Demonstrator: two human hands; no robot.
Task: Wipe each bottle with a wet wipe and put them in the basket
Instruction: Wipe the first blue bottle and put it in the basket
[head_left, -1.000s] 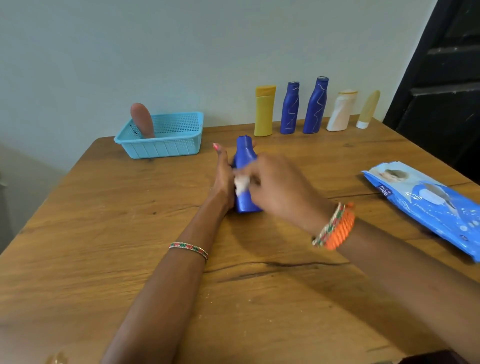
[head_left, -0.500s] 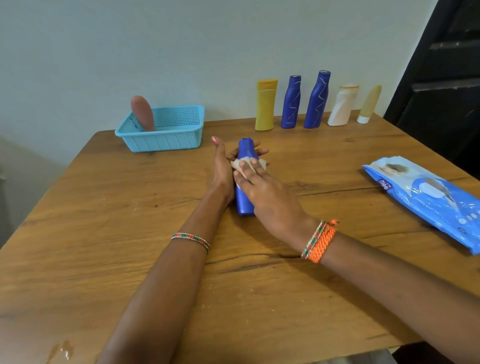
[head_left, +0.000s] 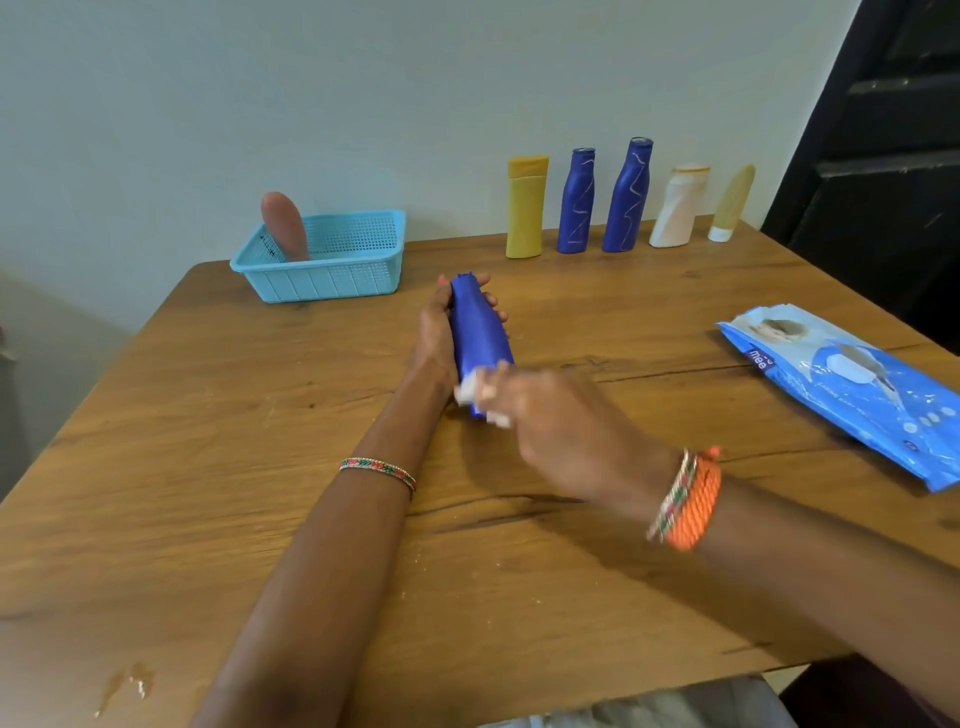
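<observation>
Five bottles stand in a row along the far edge of the table (head_left: 208, 467), against the wall: a yellow bottle (head_left: 525, 208), a shorter blue bottle (head_left: 576, 202), a taller blue bottle (head_left: 628, 197), a white bottle (head_left: 675, 208) and a small pale yellow tube (head_left: 731, 203) standing on its cap. We see a sixth, a blue bottle (head_left: 480, 338), held near the middle of the table with its neck pointing away from us. Our left hand (head_left: 441, 332) wraps it from the left side, fingers curled round behind the neck, so that grip is closed on the bottle. Our right hand (head_left: 561, 415) is blurred; its grip pinches a white wet wipe (head_left: 467, 389) against the bottle's near end, close to the base. At the far left of the table sits a light blue basket (head_left: 332, 283), and a brown bottle (head_left: 284, 226) leans inside it at its left end, rising above the rim. A blue pack of wipes (head_left: 852, 384) lies flat near the right edge, well apart from the hands. Both wrists wear woven bracelets, the right one with a thick orange band (head_left: 693, 501).
</observation>
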